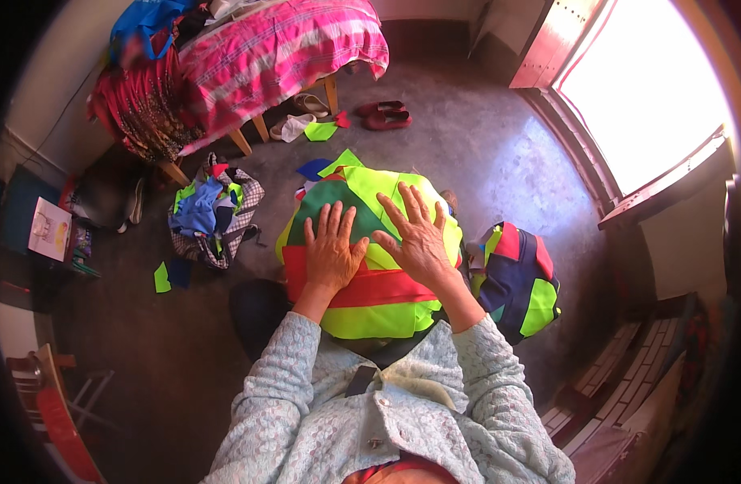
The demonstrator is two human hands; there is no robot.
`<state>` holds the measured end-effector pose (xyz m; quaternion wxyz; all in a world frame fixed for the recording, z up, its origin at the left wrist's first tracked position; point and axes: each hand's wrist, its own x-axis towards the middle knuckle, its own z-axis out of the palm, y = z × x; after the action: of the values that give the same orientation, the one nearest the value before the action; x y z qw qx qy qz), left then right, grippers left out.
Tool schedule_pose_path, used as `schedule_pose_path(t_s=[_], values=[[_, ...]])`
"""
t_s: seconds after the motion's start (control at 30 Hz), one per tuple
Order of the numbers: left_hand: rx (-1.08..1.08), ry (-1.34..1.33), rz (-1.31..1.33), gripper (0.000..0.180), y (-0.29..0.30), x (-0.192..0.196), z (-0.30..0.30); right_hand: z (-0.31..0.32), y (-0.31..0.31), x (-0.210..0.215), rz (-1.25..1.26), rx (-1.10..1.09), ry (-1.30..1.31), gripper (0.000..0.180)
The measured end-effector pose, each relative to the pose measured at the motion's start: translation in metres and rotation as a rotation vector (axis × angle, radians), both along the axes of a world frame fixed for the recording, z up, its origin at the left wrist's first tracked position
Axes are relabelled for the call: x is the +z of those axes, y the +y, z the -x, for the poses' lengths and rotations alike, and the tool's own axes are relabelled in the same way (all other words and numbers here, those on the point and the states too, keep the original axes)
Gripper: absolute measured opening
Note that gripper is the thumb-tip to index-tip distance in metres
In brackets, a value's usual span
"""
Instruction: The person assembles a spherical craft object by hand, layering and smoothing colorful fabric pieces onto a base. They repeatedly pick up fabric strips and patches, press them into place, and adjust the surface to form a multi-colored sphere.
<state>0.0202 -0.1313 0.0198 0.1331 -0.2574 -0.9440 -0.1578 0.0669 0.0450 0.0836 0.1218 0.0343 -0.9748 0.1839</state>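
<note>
Both hands are laid flat, palms down, on a patchwork cloth (370,302) of yellow-green, green and red at the centre of the frame. The left hand (331,252) is spread on the green and red patches, fingers pointed up-frame. The right hand (419,238) is spread just beside it, fingers angled toward the upper left. Nothing is pinched. A second folded patchwork piece (517,278) is seen right of centre.
</note>
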Motion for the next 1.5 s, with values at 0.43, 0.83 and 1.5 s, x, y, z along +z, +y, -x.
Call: schedule_pose_path(t_s=[0.43,0.83,1.5], values=[[-0.007,0.001,0.044,0.061,0.004,-0.003,0.001,-0.008,-0.002,-0.055,-0.032,-0.080,-0.016,0.056],[-0.003,0.016,0.130,0.061,-0.001,-0.008,0.008,-0.022,0.024,-0.055,0.624,-0.061,0.188,0.042],[-0.135,-0.382,-0.626,0.051,-0.008,0.042,0.021,-0.158,0.051,-0.162,0.161,-0.474,-0.007,0.050]])
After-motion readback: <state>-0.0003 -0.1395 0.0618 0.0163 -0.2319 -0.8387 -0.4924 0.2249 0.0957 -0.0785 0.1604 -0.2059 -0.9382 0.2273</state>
